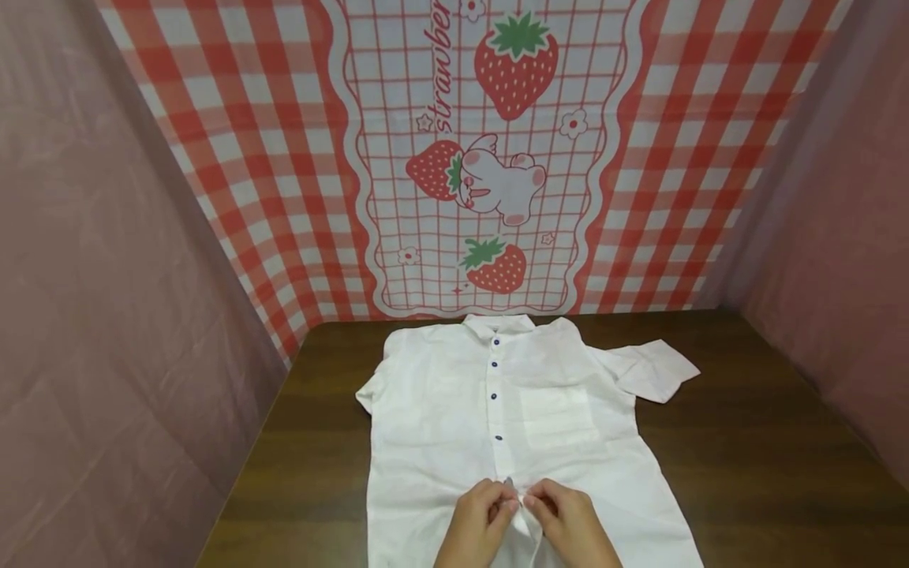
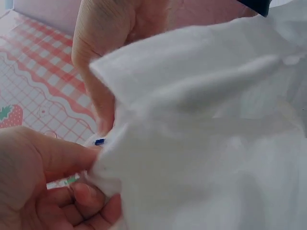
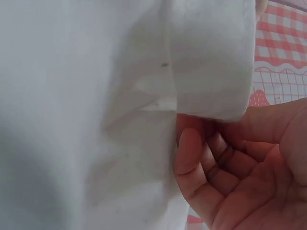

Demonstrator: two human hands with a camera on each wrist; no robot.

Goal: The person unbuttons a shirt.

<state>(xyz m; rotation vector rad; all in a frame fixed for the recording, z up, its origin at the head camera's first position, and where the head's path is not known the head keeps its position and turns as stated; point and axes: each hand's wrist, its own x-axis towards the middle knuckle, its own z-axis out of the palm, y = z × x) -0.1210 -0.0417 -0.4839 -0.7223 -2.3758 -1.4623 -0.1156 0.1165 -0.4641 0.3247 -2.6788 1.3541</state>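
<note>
A white short-sleeved shirt lies spread on the table, collar away from me, with dark blue buttons down its front placket. Low on that placket my left hand and right hand meet, fingertips almost together. In the left wrist view, the left thumb and fingers pinch the placket edge beside a blue button. The right hand pinches the overlapping edge of the front in the right wrist view, its index fingertip partly hidden behind the cloth. Below the hands the cloth is lifted into a fold.
The dark brown wooden table extends on both sides of the shirt. A red-and-white checked cloth with strawberries hangs behind it. Pinkish curtains flank the table. The shirt's right-hand sleeve sticks out sideways.
</note>
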